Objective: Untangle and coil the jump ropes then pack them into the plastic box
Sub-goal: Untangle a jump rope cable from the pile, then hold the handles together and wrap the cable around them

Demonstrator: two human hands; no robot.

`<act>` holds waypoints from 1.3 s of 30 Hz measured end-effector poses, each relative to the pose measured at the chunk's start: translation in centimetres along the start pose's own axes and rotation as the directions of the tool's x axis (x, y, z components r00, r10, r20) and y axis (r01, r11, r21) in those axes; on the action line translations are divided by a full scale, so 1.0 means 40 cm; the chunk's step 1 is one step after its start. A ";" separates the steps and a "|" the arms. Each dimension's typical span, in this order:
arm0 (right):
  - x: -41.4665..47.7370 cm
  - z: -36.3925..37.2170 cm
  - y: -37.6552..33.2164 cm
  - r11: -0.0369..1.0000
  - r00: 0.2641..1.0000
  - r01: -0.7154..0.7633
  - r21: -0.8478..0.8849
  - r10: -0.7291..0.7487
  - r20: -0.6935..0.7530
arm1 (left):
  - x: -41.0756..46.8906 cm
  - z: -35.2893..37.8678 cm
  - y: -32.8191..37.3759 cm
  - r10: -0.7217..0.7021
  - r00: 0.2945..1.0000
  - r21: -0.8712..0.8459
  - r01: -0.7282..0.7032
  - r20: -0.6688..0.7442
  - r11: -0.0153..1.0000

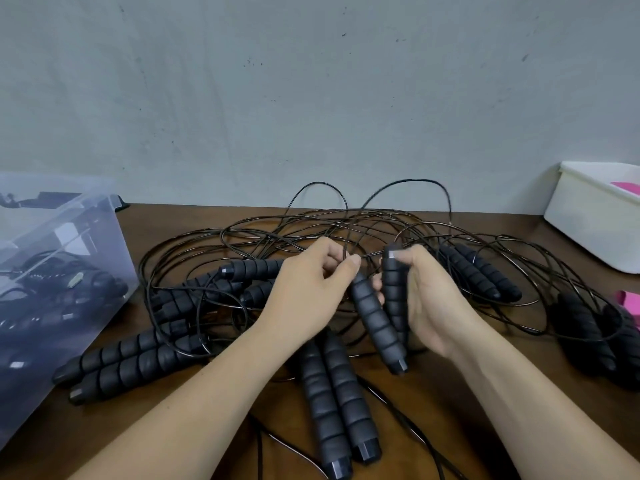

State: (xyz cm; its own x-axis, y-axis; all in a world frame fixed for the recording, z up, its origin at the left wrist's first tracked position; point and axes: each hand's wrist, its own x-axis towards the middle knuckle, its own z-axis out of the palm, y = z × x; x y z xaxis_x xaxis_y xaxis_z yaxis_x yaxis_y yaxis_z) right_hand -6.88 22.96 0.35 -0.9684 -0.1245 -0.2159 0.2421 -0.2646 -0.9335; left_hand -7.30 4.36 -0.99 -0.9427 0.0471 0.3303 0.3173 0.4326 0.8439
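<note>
A tangle of thin black jump-rope cords (311, 230) lies across the brown table (467, 403), with several black ribbed foam handles around it. My right hand (427, 299) grips two upright handles (381, 323) side by side above the tangle. My left hand (311, 289) pinches a thin cord between thumb and fingers, just left of those handles. A pair of handles (336, 403) lies below my hands and another pair (124, 358) at the left. The clear plastic box (69, 271) stands at the far left with coiled ropes inside.
A white tub (588, 216) with something pink inside sits at the back right. More handle pairs lie at the right (481, 271) and far right (585, 334). A grey wall runs behind the table. A pink object (628, 301) shows at the right edge.
</note>
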 end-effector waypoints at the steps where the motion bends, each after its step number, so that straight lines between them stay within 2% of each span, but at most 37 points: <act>1: 0.000 0.002 0.002 1.000 1.000 -0.025 0.012 0.025 0.014 | 0.002 -0.003 -0.004 -0.023 1.000 -0.007 0.023 -0.001 1.000; 3: 0.002 0.002 0.009 1.000 1.000 -0.025 0.011 0.025 -0.001 | 0.007 -0.006 -0.009 -0.050 0.999 -0.027 0.050 -0.008 0.998; 5: 0.006 0.000 0.013 0.999 0.999 0.037 -0.015 -0.037 -0.019 | 0.010 -0.008 -0.011 -0.065 0.998 -0.031 0.064 -0.020 0.997; 10: 0.012 -0.009 0.021 0.942 0.974 0.225 -0.249 -0.226 0.024 | 0.015 -0.015 -0.009 -0.081 0.996 -0.100 0.078 -0.025 0.992; 15: 0.015 0.000 0.043 0.888 0.964 0.256 -0.382 -0.264 0.032 | 0.014 -0.015 -0.004 -0.090 0.996 -0.116 0.088 -0.011 0.989; 21: 0.006 0.003 0.033 0.882 0.962 0.267 -0.388 -0.268 0.052 | 0.020 -0.023 -0.003 -0.162 0.986 -0.186 0.153 -0.038 0.971; 27: -0.014 0.015 0.027 0.845 0.939 0.328 -0.424 -0.340 0.049 | 0.023 -0.021 -0.006 -0.164 0.981 -0.204 0.140 -0.105 0.969; 29: -0.012 0.013 0.035 0.767 0.915 0.376 -0.520 -0.396 0.078 | 0.022 -0.020 -0.009 -0.165 0.980 -0.223 0.138 -0.110 0.965; 32: -0.030 0.021 0.039 0.578 0.874 0.448 -0.682 -0.443 0.199 | 0.017 -0.020 -0.010 -0.171 0.975 -0.267 0.129 -0.141 0.955; 34: -0.033 0.024 0.044 0.435 0.865 0.451 -0.780 -0.430 0.260 | 0.014 -0.018 -0.009 -0.166 0.971 -0.266 0.117 -0.171 0.957; 36: -0.022 0.020 0.052 0.297 0.860 0.406 -0.864 -0.443 0.252 | 0.011 -0.016 -0.001 -0.167 0.971 -0.278 0.114 -0.173 0.954; 39: -0.022 0.015 0.029 0.268 0.850 0.375 -0.887 -0.481 0.214 | 0.008 -0.024 0.023 -0.137 0.979 -0.298 0.087 -0.152 0.951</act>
State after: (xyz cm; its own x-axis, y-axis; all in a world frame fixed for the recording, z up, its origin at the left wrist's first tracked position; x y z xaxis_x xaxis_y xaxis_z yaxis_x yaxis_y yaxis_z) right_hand -5.72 22.21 -0.38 -0.9271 -0.1830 0.3271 -0.3508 0.7309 -0.5854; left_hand -7.21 3.92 0.30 -0.9506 -0.1497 0.2721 0.2507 0.1469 0.9568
